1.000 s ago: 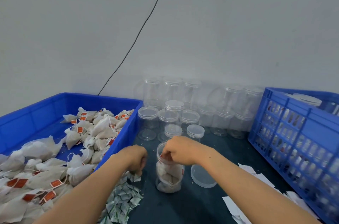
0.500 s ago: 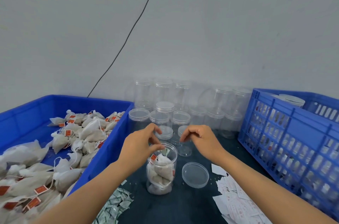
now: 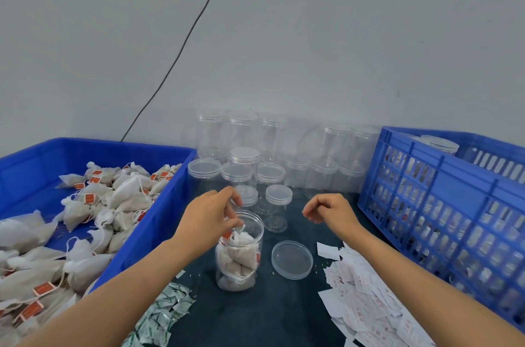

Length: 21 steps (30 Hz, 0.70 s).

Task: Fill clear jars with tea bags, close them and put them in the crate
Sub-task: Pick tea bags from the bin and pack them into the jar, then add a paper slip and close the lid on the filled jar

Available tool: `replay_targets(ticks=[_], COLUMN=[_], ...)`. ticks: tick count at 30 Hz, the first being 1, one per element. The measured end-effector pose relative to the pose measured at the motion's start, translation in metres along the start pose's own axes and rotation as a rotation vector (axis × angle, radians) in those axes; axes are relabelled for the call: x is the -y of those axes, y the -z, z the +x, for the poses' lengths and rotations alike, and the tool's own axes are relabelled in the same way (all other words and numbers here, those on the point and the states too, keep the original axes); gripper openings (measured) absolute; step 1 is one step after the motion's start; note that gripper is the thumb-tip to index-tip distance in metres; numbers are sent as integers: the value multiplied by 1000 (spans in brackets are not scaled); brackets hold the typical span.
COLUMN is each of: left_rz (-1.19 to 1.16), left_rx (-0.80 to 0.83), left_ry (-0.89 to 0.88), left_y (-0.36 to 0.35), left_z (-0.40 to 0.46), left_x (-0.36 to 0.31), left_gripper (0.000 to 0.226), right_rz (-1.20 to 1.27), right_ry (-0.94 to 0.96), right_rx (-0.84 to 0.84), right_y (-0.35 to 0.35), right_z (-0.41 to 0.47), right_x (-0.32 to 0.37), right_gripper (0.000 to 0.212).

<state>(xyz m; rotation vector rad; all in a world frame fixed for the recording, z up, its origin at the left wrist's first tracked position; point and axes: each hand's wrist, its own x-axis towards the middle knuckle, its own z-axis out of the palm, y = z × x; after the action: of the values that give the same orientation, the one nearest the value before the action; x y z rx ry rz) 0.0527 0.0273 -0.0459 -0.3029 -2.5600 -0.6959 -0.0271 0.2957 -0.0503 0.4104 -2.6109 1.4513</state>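
Over open jar point(image 3: 240, 250), left hand point(image 3: 208, 221) (pinching packet point(image 3: 241, 229))

A single head-worn view is given, aimed forward and down from close range: table point(image 3: 255, 318) at 6 o'clock, wall point(image 3: 312, 34) at 12 o'clock.

The dark bench point(image 3: 255, 318) carries an open jar point(image 3: 240, 253) at centre, its lid point(image 3: 292, 259) at three o'clock, a tray point(image 3: 147, 238) at nine, empty jars point(image 3: 270, 176) at twelve.
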Motion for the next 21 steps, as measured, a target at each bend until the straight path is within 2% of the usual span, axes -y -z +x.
replay_targets(ticks=[2,5,8,11,14,17,20,21], left_rz=[65,46,36,25,-120,-270,-300,-302], left_rx=[3,-18,-28,-2,165,365,430,440], left_ry=[-27,-46,-54,-28,92,208,230,230], left_y=[0,1,3,2,3,3,1,1], left_z=[-2,-4,-5,-6,-7,-9,-10,-10], left_x=[0,-1,-3,0,4,5,4,4], left_gripper=[28,22,21,29,49,79,100,106], right_rz=[-90,-390,-650,-768,-887,-1052,-1181,-1222], right_ry=[-96,-239,-295,-281,-259,-210,-78,15], right_rx=[5,161,259,232,162,151,159,81], right_y=[4,5,1,-10,-21,-25,-20,-18], right_z=[1,-1,-9,-17,-18,-17,-17,-18], right_x=[-12,-38,-57,-61,-61,-53,-37,-32], right_gripper=[44,33,13,33,35,14,5,11])
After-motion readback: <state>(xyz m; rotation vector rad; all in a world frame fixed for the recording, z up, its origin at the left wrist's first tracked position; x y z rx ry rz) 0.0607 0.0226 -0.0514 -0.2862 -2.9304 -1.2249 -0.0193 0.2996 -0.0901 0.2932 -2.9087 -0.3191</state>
